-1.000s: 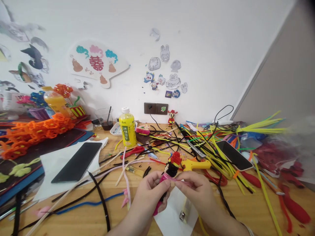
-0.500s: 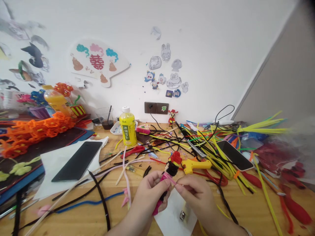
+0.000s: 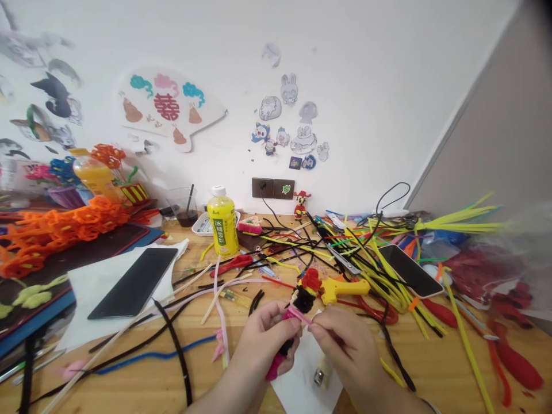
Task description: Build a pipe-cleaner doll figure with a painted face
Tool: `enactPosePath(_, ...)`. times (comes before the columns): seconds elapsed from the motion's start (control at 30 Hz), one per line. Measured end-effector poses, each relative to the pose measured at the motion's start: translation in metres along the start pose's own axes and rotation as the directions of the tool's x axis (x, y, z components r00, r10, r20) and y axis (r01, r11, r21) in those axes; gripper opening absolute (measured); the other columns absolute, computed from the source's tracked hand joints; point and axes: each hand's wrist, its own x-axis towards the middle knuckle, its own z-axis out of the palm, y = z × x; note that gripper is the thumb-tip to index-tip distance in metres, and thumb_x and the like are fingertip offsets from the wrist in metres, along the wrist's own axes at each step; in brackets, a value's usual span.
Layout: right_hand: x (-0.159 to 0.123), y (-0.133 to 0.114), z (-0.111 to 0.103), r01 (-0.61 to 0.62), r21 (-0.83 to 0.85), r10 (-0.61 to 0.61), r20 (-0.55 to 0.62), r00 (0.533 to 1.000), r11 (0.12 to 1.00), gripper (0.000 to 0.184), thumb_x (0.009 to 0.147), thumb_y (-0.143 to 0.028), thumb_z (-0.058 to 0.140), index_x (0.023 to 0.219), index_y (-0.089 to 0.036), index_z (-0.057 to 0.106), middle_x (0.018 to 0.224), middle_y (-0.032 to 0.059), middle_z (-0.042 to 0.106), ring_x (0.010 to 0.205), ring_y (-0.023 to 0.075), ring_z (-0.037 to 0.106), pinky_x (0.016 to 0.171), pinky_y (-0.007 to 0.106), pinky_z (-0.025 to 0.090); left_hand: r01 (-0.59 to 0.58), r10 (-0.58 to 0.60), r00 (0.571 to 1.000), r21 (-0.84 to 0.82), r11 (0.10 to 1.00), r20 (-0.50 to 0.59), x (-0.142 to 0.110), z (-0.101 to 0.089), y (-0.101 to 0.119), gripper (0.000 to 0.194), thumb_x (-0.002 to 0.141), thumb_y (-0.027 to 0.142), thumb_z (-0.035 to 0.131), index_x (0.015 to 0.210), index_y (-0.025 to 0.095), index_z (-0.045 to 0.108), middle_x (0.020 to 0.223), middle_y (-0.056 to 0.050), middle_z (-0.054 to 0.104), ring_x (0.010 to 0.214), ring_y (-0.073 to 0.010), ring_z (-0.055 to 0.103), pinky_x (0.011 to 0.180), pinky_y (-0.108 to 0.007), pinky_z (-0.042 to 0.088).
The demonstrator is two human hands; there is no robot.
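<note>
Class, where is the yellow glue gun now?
Head view: the yellow glue gun lies on the table just beyond the right hand, beside the pipe-cleaner doll.

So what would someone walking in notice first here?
The red-hatted pipe-cleaner figure, held between the left hand and right hand, sits front and centre. To the right, a tangled heap of pipe cleaners sprawls across the wooden table. At far left, a bright orange pipe-cleaner chain piles up, while a yellow bottle stands at the back.
</note>
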Motion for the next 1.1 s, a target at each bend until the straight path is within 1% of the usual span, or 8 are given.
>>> enactPosePath(0.2, -0.003, 0.003, 0.003, -0.127, 0.019, 0.126, 0.015, 0.992, 0.992, 0.025, 0.083, -0.024, 0.044, 0.061, -0.018, 0.055, 0.052, -0.0023, 0.054, 0.049, 0.0100, 0.048, 0.048, 0.020, 0.035, -0.015, 0.015, 1.000, -0.013, 1.000, 0.014, 0.000, 0.000, 0.003, 0.016, 0.064, 0.025, 0.061, 0.061, 0.016, 0.048, 0.039, 0.006, 0.045, 0.029, -0.0005, 0.028, 0.031, -0.014, 0.013)
enactPosePath(0.43, -0.004, 0.007, 0.007, -0.204, 0.033, 0.204, 0.021, 0.979, 0.978, 0.028, 0.082, -0.027, 0.043, 0.059, -0.018, 0.054, 0.052, -0.0012, 0.053, 0.049, 0.0108, 0.049, 0.048, 0.021, 0.036, 0.000, 0.001, 1.000, -0.041, 0.999, 0.015, -0.002, 0.001, 0.004, 0.016, 0.064, 0.023, 0.062, 0.061, 0.015, 0.049, 0.041, 0.006, 0.045, 0.032, -0.0011, 0.030, 0.032, -0.013, 0.014)
enactPosePath(0.53, -0.004, 0.009, 0.008, -0.240, 0.041, 0.239, 0.034, 0.970, 0.970, 0.028, 0.082, -0.027, 0.043, 0.058, -0.017, 0.054, 0.053, -0.0007, 0.054, 0.050, 0.0109, 0.050, 0.048, 0.021, 0.037, 0.004, -0.003, 0.999, -0.047, 0.999, 0.034, -0.002, 0.001, 0.004, 0.016, 0.064, 0.024, 0.063, 0.062, 0.015, 0.050, 0.042, 0.006, 0.045, 0.032, -0.0011, 0.029, 0.032, -0.014, 0.014)
enactPosePath(0.77, -0.001, 0.008, 0.008, -0.242, 0.049, 0.240, 0.040, 0.970, 0.969, 0.028, 0.081, -0.025, 0.044, 0.056, -0.017, 0.053, 0.050, -0.0013, 0.053, 0.047, 0.0101, 0.048, 0.045, 0.020, 0.035, 0.005, -0.004, 0.999, -0.018, 1.000, 0.049, -0.002, -0.001, 0.002, 0.019, 0.064, 0.026, 0.064, 0.063, 0.016, 0.049, 0.040, 0.007, 0.044, 0.031, -0.0007, 0.026, 0.031, -0.014, 0.013)
enactPosePath(0.97, -0.002, 0.010, 0.009, -0.273, 0.068, 0.268, 0.068, 0.961, 0.960, 0.027, 0.081, -0.025, 0.043, 0.058, -0.017, 0.053, 0.051, -0.0016, 0.052, 0.048, 0.0101, 0.047, 0.046, 0.020, 0.034, 0.003, -0.003, 0.999, -0.014, 1.000, 0.040, -0.002, 0.000, 0.003, 0.019, 0.063, 0.026, 0.065, 0.064, 0.016, 0.049, 0.041, 0.007, 0.044, 0.033, -0.0012, 0.028, 0.032, -0.014, 0.013)
enactPosePath(1.1, -0.003, 0.011, 0.010, -0.279, 0.078, 0.274, 0.069, 0.959, 0.957, 0.026, 0.081, -0.025, 0.044, 0.058, -0.016, 0.053, 0.050, -0.0018, 0.051, 0.047, 0.0100, 0.046, 0.045, 0.020, 0.033, 0.002, -0.003, 0.998, 0.024, 1.000, 0.063, 0.000, -0.003, 0.001, 0.021, 0.062, 0.027, 0.066, 0.066, 0.016, 0.049, 0.038, 0.008, 0.043, 0.030, -0.0001, 0.023, 0.032, -0.015, 0.012)
